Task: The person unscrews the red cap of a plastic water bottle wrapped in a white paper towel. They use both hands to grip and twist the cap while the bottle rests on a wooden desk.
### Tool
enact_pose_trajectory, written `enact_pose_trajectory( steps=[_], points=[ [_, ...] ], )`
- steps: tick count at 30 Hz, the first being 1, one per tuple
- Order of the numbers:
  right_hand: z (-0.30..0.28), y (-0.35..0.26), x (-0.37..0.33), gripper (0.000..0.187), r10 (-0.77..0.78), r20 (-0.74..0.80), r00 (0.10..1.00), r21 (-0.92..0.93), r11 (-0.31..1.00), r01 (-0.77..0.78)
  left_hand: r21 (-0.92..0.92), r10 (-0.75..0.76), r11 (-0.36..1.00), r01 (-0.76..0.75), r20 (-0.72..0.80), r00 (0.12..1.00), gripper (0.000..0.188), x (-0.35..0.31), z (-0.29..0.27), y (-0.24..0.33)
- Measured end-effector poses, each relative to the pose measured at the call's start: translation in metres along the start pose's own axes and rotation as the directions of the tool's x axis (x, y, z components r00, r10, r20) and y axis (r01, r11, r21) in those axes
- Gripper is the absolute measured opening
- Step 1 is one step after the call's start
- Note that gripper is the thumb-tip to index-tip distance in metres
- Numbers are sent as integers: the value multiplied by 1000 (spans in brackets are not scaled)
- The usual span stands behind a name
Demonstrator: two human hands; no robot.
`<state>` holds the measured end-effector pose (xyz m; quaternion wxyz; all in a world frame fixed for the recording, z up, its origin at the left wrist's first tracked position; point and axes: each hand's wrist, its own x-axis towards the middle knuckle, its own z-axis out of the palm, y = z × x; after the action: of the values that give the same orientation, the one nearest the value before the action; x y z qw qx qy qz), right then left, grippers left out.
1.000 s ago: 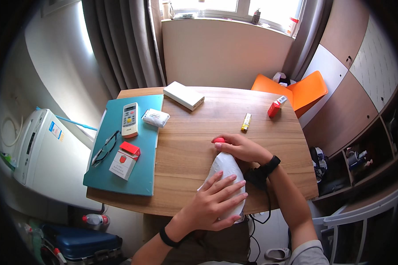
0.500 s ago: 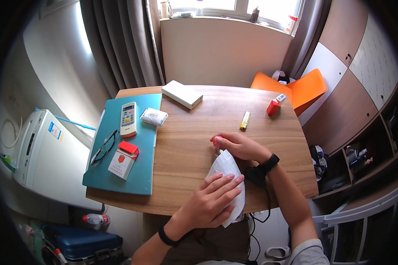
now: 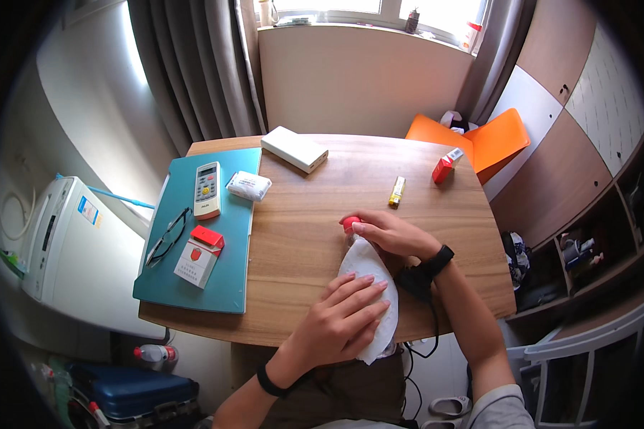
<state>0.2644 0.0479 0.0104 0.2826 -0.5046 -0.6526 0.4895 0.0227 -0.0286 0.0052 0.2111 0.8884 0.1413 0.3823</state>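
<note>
My right hand [image 3: 390, 230] is closed around the top end of a clear, red-capped bottle [image 3: 350, 238]. Most of the bottle is hidden under a white tissue [image 3: 376, 266] draped along it toward my body. Flat on the tissue lies my left hand [image 3: 336, 319], back upward, with its fingers stretched out and slightly apart. Both hands are over the front edge of the wooden table [image 3: 300, 236]. Just beyond the right hand is a yellow lighter [image 3: 396, 191]. A black device [image 3: 412, 284] with a cable sits under the right wrist.
To the left, a teal board [image 3: 189, 300] bears a remote control [image 3: 207, 189], glasses [image 3: 168, 239], an opened cigarette pack [image 3: 195, 264] and a tissue packet [image 3: 249, 186]. Farther back are a white box-shaped block [image 3: 293, 149] and a small red box [image 3: 442, 170]. An orange chair [image 3: 504, 139] stands behind.
My right hand has turned a little, so more of the red cap shows. The left hand has slid slightly up along the tissue, away from my body.
</note>
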Motion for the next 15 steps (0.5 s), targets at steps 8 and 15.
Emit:
enact_pose_trajectory(
  steps=[8,15],
  points=[
    [0,-2,2,51,-105,1,994,-50,993,105,-10,-3,1000,4,64,998,39,1,-5,0],
    [1,2,3,45,-109,-34,993,-15,994,108,-17,1,1000,1,117,993,46,2,-5,1]
  ],
)
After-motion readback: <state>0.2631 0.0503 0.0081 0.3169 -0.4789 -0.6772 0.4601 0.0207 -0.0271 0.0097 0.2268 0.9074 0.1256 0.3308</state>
